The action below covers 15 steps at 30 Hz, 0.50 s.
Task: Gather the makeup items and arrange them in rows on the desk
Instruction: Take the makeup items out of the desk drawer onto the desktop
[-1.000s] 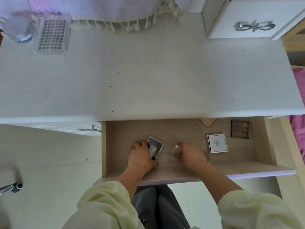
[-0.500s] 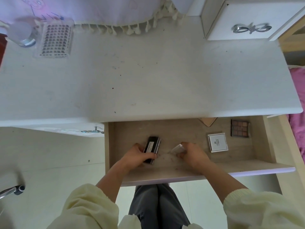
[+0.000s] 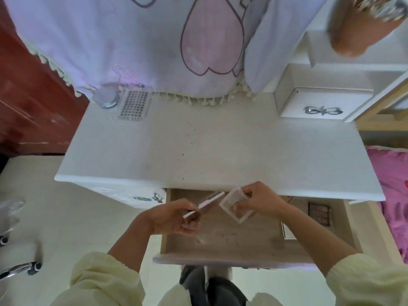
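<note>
Above the open drawer, my left hand pinches a flat dark makeup compact by its near end, tilted up to the right. A clear square plastic makeup case is held in my right hand, raised near the front edge of the white desk. The two items almost touch. Inside the drawer at the right lie a brown eyeshadow palette and a white box, partly hidden by my right forearm.
At the desk's back left stand a clear cup and a perforated clear organiser. A white drawer unit with a bow handle sits at the back right. A fringed pink cloth hangs behind. A pink bed borders the right.
Both hands have lifted out of the drawer, each carrying its item up toward the desk's front edge. The camera has tilted up, showing more of the cloth and room.
</note>
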Tool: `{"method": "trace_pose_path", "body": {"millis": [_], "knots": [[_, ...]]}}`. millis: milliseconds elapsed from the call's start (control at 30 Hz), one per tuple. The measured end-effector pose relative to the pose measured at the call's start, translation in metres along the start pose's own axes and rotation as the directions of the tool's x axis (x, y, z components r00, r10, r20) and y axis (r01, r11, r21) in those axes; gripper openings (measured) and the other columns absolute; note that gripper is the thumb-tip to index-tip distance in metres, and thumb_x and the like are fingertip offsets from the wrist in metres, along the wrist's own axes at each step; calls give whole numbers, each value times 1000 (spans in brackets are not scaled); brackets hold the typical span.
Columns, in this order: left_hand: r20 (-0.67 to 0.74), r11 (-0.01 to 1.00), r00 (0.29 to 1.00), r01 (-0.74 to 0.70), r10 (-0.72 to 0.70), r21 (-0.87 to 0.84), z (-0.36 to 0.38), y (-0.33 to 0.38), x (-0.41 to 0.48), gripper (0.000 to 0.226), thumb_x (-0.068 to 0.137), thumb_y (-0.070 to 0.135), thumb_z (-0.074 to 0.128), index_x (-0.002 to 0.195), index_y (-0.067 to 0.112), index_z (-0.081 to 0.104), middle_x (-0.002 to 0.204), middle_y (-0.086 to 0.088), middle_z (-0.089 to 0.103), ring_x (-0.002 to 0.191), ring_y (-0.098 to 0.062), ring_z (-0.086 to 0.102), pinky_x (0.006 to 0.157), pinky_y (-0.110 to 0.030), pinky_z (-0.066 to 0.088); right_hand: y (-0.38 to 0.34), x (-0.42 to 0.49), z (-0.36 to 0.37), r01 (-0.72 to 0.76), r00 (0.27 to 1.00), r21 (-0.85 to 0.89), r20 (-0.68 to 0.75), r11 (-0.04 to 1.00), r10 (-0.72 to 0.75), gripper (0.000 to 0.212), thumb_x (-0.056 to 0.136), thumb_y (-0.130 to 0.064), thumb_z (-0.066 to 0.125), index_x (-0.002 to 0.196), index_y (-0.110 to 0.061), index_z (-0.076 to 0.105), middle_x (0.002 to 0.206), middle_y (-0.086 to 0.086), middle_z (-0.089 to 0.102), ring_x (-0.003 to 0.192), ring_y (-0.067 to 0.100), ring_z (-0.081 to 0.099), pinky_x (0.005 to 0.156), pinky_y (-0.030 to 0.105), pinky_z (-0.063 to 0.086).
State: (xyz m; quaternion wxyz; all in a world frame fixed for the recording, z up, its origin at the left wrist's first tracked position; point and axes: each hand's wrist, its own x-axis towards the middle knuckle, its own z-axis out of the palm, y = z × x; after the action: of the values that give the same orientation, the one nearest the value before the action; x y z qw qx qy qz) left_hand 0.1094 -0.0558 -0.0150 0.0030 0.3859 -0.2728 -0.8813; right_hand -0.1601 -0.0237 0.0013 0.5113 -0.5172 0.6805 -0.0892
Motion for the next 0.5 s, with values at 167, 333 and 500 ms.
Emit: {"method": "trace_pose_path", "body": {"millis": [167,333,500], "knots": [[33,947,975,-203,218,-251,-18,43,-18,58,65,31,76,115,9,55,85,-12,53,57,-16,44,65,-34,49,-56,28,-15,94,994,86,-67,992,-89,5,76,-11,77,77,-12,72,79,10,72,73,25,71,64,41,60],[-148,899,956,-291,255,-326,-54,92,-27,46,63,27,71,102,11,55,73,-8,45,55,-17,32,55,-30,43,-99,71,-16,61,985,264,-173,963,-15,8,80,-11,76,85,-7,72,81,10,72,72,20,69,56,28,57],[-328,906,926,-289,184,-308,-104,129,-24,43,70,22,56,111,10,52,72,-7,48,53,-16,34,52,-26,38,-139,129,-4,11,975,427,-207,904,86,8,82,-9,75,88,-7,71,82,8,71,69,17,68,54,24,56]]}}
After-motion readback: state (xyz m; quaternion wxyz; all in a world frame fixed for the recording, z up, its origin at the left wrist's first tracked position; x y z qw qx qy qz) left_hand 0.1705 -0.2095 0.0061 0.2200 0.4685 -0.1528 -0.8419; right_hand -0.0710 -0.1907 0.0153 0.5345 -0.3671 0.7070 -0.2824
